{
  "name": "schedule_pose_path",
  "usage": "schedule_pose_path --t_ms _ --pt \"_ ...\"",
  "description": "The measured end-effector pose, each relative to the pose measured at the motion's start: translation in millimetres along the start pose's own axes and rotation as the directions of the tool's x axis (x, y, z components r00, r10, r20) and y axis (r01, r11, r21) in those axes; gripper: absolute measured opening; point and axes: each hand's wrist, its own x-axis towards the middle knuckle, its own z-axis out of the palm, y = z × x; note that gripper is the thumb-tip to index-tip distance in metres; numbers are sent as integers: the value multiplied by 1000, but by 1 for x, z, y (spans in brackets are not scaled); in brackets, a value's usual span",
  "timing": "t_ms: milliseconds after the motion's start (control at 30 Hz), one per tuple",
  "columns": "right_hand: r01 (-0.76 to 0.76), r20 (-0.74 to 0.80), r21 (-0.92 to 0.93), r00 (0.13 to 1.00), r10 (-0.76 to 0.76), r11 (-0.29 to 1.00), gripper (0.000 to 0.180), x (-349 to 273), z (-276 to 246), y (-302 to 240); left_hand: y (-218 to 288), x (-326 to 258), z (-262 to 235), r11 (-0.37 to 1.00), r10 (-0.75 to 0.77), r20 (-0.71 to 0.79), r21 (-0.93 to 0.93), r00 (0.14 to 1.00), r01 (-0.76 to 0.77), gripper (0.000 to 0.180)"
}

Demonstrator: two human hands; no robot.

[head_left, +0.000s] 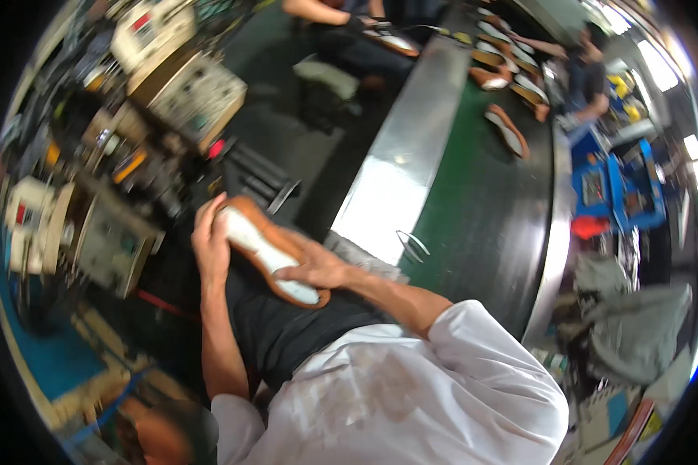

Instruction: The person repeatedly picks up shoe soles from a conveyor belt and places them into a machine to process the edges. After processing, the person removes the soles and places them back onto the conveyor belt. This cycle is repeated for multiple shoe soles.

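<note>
A brown shoe upper on its last, with a white sole side [257, 242] turned up toward me, is held tilted above my lap. My left hand [209, 236] wraps around its far-left end, fingers curled over the edge. My right hand [318, 265] grips its side close to the nearer end, thumb lying across the white underside. The face of the shoe turned away from me is hidden. Right of the shoe, a thin, bent silver tool [415, 245] lies at the edge of the green and black conveyor belt [492, 225].
Machines with control boxes [196, 97] stand at the left. A metal ledge [399, 155] runs along the belt. Several brown shoes [507, 130] lie farther up it. One co-worker [329, 15] handles a shoe ahead; another person [585, 77] is beyond the belt, near blue equipment [613, 190].
</note>
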Motion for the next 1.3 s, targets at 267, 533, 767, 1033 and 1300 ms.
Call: schedule_pose_path --t_ms 267,533,767,1033,1300 --pt "-50 4 -6 999 50 999 103 -17 -9 -25 -1 1 31 974 147 -99 189 984 -126 36" --pt "-15 -91 -247 996 -8 969 104 -10 -5 -33 12 29 -5 958 16 237 274 971 -83 27" --pt "262 129 -936 874 -468 233 89 -50 0 -46 14 45 5 894 -142 146 443 979 63 27" --pt "345 159 -872 871 -464 348 73 -32 -14 -58 -22 40 -4 944 -73 61 327 996 49 31" --pt "437 260 -787 875 -408 436 71 -14 -8 -104 -39 25 -60 982 -186 116 63 976 180 32"
